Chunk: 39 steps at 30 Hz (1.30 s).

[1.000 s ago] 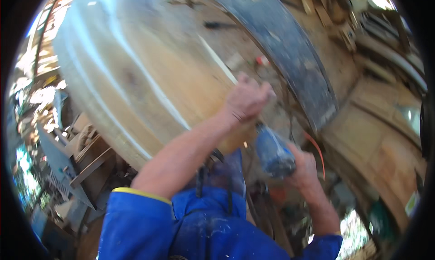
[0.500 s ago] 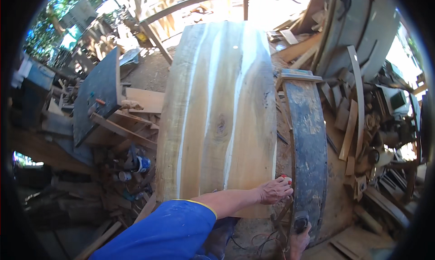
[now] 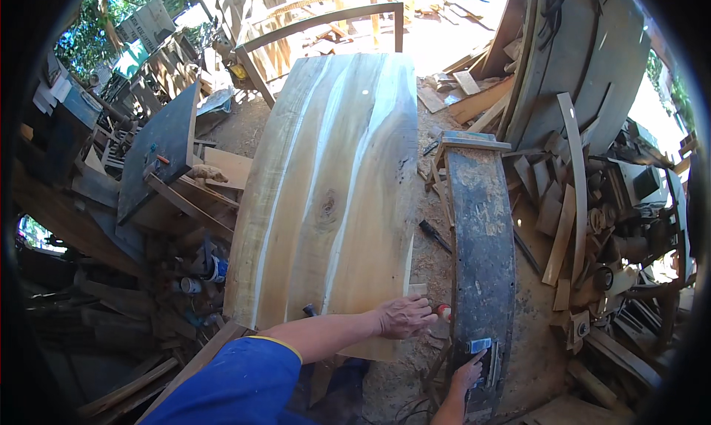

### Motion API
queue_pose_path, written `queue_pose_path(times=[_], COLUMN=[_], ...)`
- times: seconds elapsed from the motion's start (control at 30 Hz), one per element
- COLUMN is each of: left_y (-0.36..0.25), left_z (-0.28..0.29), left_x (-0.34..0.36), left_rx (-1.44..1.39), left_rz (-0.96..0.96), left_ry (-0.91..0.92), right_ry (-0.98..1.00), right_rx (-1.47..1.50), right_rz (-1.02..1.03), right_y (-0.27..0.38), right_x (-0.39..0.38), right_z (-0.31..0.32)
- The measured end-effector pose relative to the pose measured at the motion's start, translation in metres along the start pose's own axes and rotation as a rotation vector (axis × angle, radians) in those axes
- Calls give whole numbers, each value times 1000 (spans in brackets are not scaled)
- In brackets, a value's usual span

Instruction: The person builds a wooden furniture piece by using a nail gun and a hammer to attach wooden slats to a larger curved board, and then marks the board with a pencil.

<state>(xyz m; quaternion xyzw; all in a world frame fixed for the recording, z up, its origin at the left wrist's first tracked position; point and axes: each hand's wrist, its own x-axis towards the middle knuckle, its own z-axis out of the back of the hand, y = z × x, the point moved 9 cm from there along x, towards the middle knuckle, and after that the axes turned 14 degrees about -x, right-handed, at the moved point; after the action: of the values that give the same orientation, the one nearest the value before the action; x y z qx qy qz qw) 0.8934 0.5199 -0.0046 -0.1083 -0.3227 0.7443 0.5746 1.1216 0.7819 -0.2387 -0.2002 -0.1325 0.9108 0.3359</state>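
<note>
A long wooden slab (image 3: 307,188) with white streaks lies in front of me. At its lower right edge, my left hand (image 3: 407,317) has its fingers curled over the wood, beside a small red-and-cream object (image 3: 444,312). Lower right, my right hand (image 3: 468,373) holds a blue-and-dark power tool (image 3: 486,366) on a long dark, scuffed board (image 3: 480,240); its index finger lies along the tool. A small dark tool (image 3: 310,310) is near the slab's near edge.
A dark panel (image 3: 155,151) leans among offcuts at left, near small buckets (image 3: 216,269). Curved boards (image 3: 563,62) and piled wood scraps crowd the right. A wooden frame (image 3: 318,17) stands beyond the slab. A black bar (image 3: 433,234) lies between slab and board.
My view swung from a blurred close tilt to upright over the whole slab. My right hand's tool, earlier raised near my left hand, is now down on the dark board. My left hand stays at the edge.
</note>
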Motion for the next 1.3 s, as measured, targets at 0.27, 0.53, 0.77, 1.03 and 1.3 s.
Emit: queue_pose_path(times=[0.27, 0.53, 0.77, 1.03, 1.3], left_y=[-4, -6, -72, -97, -71], left_z=[-1, -6, 74, 82, -56], left_x=[2, -6, -151, -429, -528], left_rx=[8, -71, -213, -254, -439], left_rz=[7, 0, 322, 978, 1430], left_ry=[36, -62, -679, -1261, -1873], right_ry=[19, 58, 1137, 1633, 1834], right_rx=[120, 541, 1059, 1309, 1351], right_rz=[-26, 125, 544, 593, 577], right_y=[-11, 14, 157, 291, 334], right_x=[-6, -88, -267, -347, -393], right_z=[-23, 37, 73, 178, 229])
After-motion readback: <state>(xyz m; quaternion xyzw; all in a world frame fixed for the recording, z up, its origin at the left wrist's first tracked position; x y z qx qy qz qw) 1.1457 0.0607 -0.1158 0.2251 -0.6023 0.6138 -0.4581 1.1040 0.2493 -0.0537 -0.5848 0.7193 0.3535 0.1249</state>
